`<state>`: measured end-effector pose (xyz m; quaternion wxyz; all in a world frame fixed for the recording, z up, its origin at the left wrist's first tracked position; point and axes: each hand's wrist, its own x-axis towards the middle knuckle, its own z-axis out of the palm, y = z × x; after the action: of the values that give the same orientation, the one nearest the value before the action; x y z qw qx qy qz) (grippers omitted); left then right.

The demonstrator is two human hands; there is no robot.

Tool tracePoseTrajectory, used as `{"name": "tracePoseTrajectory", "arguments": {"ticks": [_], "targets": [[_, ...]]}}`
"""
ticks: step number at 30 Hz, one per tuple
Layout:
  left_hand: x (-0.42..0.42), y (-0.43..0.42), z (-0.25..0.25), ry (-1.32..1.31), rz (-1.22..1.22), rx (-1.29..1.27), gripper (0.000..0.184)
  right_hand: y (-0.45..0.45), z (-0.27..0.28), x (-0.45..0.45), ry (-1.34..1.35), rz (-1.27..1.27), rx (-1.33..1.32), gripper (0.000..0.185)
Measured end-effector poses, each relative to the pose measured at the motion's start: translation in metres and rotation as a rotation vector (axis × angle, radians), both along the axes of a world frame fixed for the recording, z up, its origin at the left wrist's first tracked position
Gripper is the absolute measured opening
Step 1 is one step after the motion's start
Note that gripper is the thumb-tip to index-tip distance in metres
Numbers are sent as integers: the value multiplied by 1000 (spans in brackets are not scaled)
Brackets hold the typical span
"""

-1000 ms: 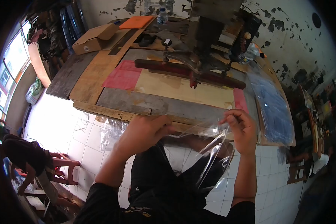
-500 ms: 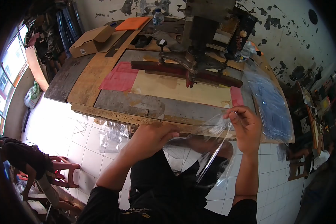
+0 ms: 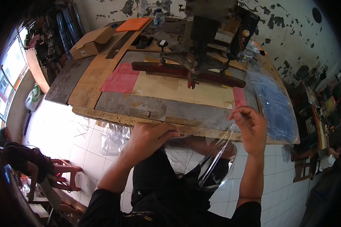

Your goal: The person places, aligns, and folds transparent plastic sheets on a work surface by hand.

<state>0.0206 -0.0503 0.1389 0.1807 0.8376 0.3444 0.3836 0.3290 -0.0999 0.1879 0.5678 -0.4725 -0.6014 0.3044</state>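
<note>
A clear plastic sheet (image 3: 216, 160) hangs between my hands, in front of the table's near edge and over my lap. My right hand (image 3: 250, 128) pinches its upper right corner between thumb and fingers. At the left, my left hand (image 3: 151, 138) is closed with thumb and fingers together on the sheet's other upper corner. Beyond them, a long cream sheet (image 3: 170, 89) with pink pieces at both ends lies on the grey metal plate (image 3: 121, 104). Above it hangs the press head with its dark red bar (image 3: 216, 78).
A stack of bluish clear plastic sheets (image 3: 276, 108) lies at the table's right end. On the far left are a cardboard box (image 3: 93, 42) and an orange folder (image 3: 133, 24). A water bottle (image 3: 159, 17) stands behind. Another person (image 3: 30, 166) bends near a red stool (image 3: 66, 174).
The plastic sheet has been drawn flatter and tauter between my hands. Both hands have stayed nearly in place, still gripping it. The press has not moved.
</note>
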Motion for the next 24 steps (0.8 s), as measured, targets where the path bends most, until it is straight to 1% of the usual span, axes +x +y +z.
{"name": "tracePoseTrajectory", "arguments": {"ticks": [3, 10, 13, 14, 15, 16, 17, 18, 19, 20, 22, 23, 24], "targets": [[-1, 3, -2, 6, -6, 74, 16, 1, -3, 0, 10, -17, 9, 18], [-1, 5, 0, 32, -3, 100, 17, 3, -5, 0, -50, -63, 43, 16], [-1, 8, 4, 20, 0, 160, 18, 4, -4, -1, -60, -67, 54, 18], [-2, 9, 7, 102, 20, 171, 19, 6, -6, -1, -60, -67, 54, 18], [-4, 12, 9, 184, 40, 182, 20, 9, -10, -1, -72, -105, 91, 18], [-7, 17, 10, 183, 39, 181, 20, 13, -16, -1, -84, -143, 127, 19], [-10, 25, 12, 281, 65, 212, 15, 20, -23, 4, -84, -145, 125, 19], [-13, 32, 15, 378, 93, 241, 11, 31, -34, 11, -6, -198, 166, 19], [-16, 37, 26, 422, 130, 251, 10, 39, -44, 19, 71, -248, 206, 20], [-16, 40, 36, 423, 134, 248, 10, 44, -55, 25, 71, -244, 204, 20], [-11, 45, 51, 337, 195, 353, 10, 56, -76, 37, 39, -348, 246, 20], [-8, 52, 46, 284, 171, 405, 12, 59, -85, 40, 41, -347, 245, 20], [-9, 59, 34, 286, 172, 403, 12, 60, -96, 42, 16, -349, 245, 21]]}}
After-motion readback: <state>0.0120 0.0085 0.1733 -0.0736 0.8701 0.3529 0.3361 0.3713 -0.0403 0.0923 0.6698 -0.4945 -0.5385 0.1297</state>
